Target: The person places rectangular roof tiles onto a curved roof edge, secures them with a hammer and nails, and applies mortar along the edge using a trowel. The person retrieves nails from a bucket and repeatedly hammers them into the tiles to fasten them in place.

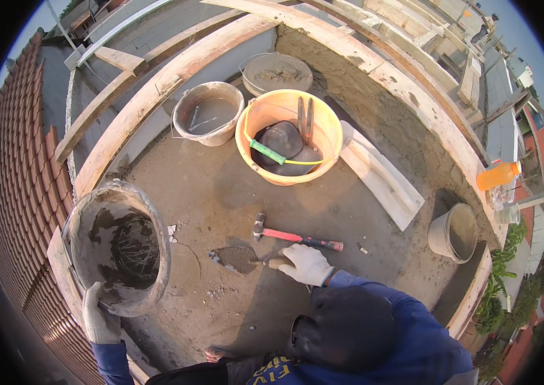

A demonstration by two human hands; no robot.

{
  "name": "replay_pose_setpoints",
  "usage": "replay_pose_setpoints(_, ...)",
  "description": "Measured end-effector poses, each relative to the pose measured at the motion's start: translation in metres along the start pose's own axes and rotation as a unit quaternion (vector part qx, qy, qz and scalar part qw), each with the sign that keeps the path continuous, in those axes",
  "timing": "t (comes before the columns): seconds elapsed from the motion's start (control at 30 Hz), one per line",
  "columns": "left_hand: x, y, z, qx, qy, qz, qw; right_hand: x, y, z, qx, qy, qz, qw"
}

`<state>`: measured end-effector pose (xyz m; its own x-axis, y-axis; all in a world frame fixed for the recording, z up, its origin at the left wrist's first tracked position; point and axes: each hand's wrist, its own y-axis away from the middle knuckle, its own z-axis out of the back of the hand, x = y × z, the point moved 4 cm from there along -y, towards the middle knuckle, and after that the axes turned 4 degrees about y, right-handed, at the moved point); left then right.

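Note:
My left hand (100, 316), in a white knit glove, is closed on the rim of a mortar-crusted bucket (161, 260). The bucket is tipped so its mouth faces up toward me, with wet grey residue and streaks inside. My right hand (305, 264), gloved alike, grips the handle of a trowel (260, 262). Its blade (234, 258) lies low over the cement floor, coated in grey mortar or holding some. Just beyond that hand lies a hammer (297, 239) with a red and black handle. A dark rounded shape hides part of my right arm.
An orange bucket (333, 154) holds dark items and tools. Behind it stand a bucket of greyish water (238, 106) and one of mortar (278, 70). A long pale trough-like piece (384, 176) leans rightward; a small bucket (438, 236) and orange bottle (498, 175) are right. Wooden boards (124, 128) edge the floor.

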<state>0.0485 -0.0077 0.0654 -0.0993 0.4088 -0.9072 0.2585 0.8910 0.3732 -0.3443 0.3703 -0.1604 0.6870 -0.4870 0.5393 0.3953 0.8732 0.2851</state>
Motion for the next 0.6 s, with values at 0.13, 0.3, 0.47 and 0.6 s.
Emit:
replay_pose_setpoints(0.13,-0.02,-0.004,-0.076,0.039,-0.014,0.047,0.998,-0.024,0.026,0.021,-0.128,-0.085,0.005,0.988)
replay_pose_setpoints(0.3,-0.037,0.0,-0.24,0.111,-0.096,0.015,0.989,-0.097,0.121,0.047,-0.21,-0.172,-0.236,0.933)
replay_pose_setpoints(0.47,0.015,0.017,-0.389,0.273,-0.056,0.03,0.96,-0.183,0.25,0.028,-0.372,-0.008,-0.483,0.792)
replay_pose_setpoints(0.6,0.104,0.125,-0.541,0.407,-0.058,0.144,0.9,-0.246,0.345,-0.019,-0.332,0.086,-0.656,0.673)
